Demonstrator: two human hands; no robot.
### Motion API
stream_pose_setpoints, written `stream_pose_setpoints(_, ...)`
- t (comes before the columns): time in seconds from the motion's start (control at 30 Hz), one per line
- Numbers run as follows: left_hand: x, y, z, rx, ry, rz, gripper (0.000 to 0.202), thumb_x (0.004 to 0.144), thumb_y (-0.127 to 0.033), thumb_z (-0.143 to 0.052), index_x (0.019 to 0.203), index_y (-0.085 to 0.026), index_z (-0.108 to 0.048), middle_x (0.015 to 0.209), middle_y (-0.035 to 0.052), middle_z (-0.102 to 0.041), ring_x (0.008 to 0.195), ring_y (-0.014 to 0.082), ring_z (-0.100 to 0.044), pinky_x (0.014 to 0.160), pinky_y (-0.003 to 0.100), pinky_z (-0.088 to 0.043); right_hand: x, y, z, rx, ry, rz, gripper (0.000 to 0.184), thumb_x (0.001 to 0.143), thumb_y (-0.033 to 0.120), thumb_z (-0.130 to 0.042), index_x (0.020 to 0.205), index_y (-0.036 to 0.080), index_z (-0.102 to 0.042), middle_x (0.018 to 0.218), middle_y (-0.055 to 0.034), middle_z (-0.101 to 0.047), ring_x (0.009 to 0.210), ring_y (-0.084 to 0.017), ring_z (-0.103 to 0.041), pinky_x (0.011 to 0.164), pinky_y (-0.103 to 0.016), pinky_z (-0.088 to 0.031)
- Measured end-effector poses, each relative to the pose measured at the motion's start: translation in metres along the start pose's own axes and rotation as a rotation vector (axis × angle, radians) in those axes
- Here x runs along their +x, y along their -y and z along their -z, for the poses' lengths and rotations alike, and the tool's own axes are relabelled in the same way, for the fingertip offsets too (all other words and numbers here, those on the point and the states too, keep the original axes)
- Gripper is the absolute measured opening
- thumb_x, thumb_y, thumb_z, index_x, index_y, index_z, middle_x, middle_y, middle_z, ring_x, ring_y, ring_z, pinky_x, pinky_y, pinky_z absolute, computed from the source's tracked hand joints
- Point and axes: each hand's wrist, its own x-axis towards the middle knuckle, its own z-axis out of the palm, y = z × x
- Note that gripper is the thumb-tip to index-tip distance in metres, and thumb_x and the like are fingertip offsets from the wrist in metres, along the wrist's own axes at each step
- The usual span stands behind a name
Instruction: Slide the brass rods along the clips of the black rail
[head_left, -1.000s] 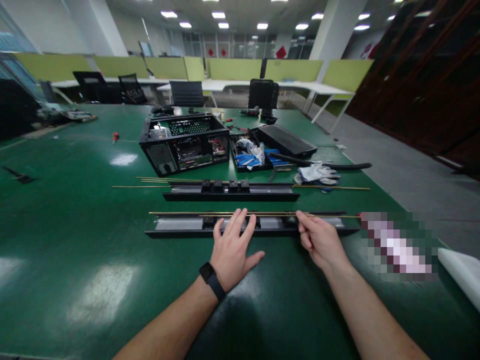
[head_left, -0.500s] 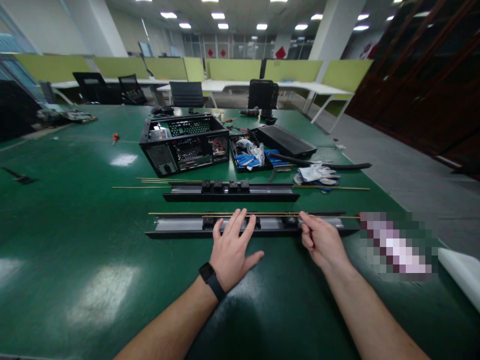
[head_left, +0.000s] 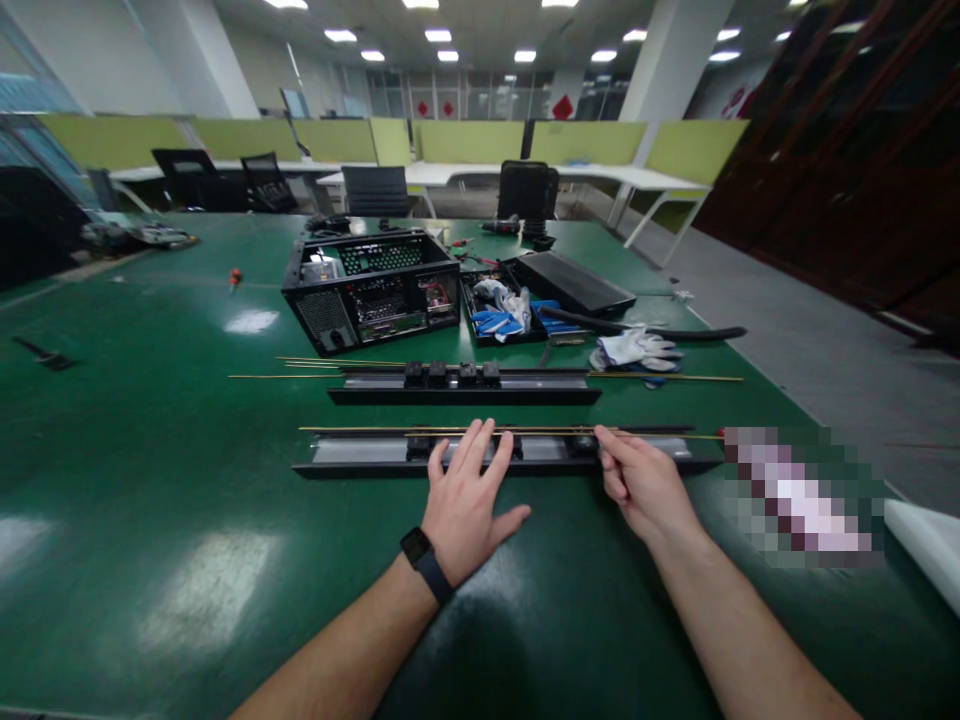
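Observation:
A long black channel point(head_left: 360, 452) with a pale inner strip and small black blocks lies crosswise in front of me. Thin brass-coloured rods point(head_left: 352, 430) run along its far side. My left hand point(head_left: 469, 500), wearing a dark watch, is spread flat across the channel, its fingertips at the rods. Farther right, my right hand point(head_left: 641, 480) pinches a thin rod between thumb and forefinger above a black block. Exactly which rod it grips is hard to make out. Behind lies a second, similar channel point(head_left: 525, 394) with several black blocks point(head_left: 448, 373) and rods beside it.
Beyond the channels stand an open black computer case point(head_left: 322, 310) and a black tray holding gloves point(head_left: 504, 312). More gloves point(head_left: 637, 348) and a black tube point(head_left: 697, 332) lie at right. A pixelated patch covers something near my right hand. A white object point(head_left: 922, 545) sits at the right edge.
My right hand has shifted very slightly left along the channel, still pinching. My left hand stays in place on the channel. The whole view has moved a little.

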Motion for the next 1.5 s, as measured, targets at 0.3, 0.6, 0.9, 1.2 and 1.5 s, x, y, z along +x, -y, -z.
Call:
stream_pose_setpoints(0.3, -0.0002, 0.0006, 0.0007, -0.005, 0.016, 0.001, 0.08, 0.084, -0.051, -0.068, 0.152, -0.026, -0.035, 0.162, 0.0104, -0.028, 0.149, 0.0303, -0.027, 0.116, 0.057, -0.021, 0.0002, 0.0, 0.0001, 0.032, -0.044, 0.006, 0.038, 0.067, 0.038, -0.088, 0.067, 0.016, -0.056, 0.052, 0.004, -0.052, 0.028, -0.004, -0.036, 0.024, -0.015, -0.021)
stream_pose_setpoints(0.6, -0.0003, -0.0005, 0.0017, -0.005, 0.017, 0.003, 0.08, 0.084, -0.051, -0.068, 0.152, -0.024, -0.035, 0.162, 0.0126, -0.029, 0.149, 0.0305, -0.026, 0.116, 0.057, -0.021, -0.0008, -0.001, 0.001, -0.017, 0.01, 0.004, 0.038, 0.066, 0.04, -0.089, 0.071, 0.014, -0.061, 0.055, 0.0034, -0.054, 0.028, -0.002, -0.036, 0.024, -0.014, -0.019)
stream_pose_setpoints(0.9, -0.0006, 0.0006, 0.0002, -0.011, 0.027, 0.007, 0.083, 0.082, -0.051, -0.07, 0.153, -0.025, -0.034, 0.163, 0.0111, -0.027, 0.149, 0.0305, -0.026, 0.116, 0.058, -0.02, -0.0006, 0.0019, -0.0008, 0.037, -0.009, -0.018, 0.042, 0.064, 0.04, -0.089, 0.066, 0.017, -0.054, 0.052, 0.0052, -0.051, 0.028, -0.003, -0.035, 0.024, -0.014, -0.021)
stream_pose_setpoints(1.2, -0.0003, 0.0007, 0.0026, -0.013, 0.031, 0.007, 0.081, 0.084, -0.052, -0.067, 0.153, -0.025, -0.034, 0.163, 0.0105, -0.027, 0.15, 0.0289, -0.025, 0.116, 0.057, -0.02, -0.0002, 0.0012, 0.0018, 0.009, 0.02, 0.004, 0.04, 0.069, 0.042, -0.087, 0.07, 0.015, -0.057, 0.056, 0.0037, -0.055, 0.027, -0.003, -0.037, 0.023, -0.013, -0.02)
stream_pose_setpoints(1.5, -0.0006, 0.0011, 0.0006, -0.022, 0.027, 0.014, 0.083, 0.082, -0.051, -0.07, 0.153, -0.025, -0.034, 0.163, 0.012, -0.027, 0.15, 0.0298, -0.023, 0.117, 0.057, -0.018, 0.002, 0.0016, 0.0066, 0.053, -0.058, 0.012, 0.041, 0.069, 0.044, -0.086, 0.069, 0.017, -0.054, 0.057, 0.0021, -0.058, 0.029, -0.004, -0.039, 0.022, -0.014, -0.022)
